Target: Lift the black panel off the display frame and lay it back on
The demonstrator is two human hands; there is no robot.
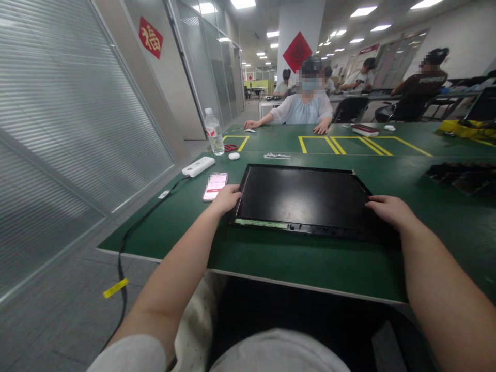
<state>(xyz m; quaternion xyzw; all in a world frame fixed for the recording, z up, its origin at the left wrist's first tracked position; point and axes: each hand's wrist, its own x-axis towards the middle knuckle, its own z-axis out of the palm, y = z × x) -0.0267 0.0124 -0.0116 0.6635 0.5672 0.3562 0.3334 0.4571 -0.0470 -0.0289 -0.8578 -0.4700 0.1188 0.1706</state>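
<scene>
A black flat screen panel with a thin dark frame lies in front of me at the table's near side, a green strip showing along its lower left edge. My left hand is closed on the panel's left edge, thumb on top and the other fingers mostly hidden. On the opposite side, my right hand grips the right edge in the same way. Just left of my left hand lies a phone with a lit pink and white screen.
The green table also bears a white power strip with a black cable, a water bottle, red-handled scissors and a small white case. Dark parts lie at right. A person sits across the table.
</scene>
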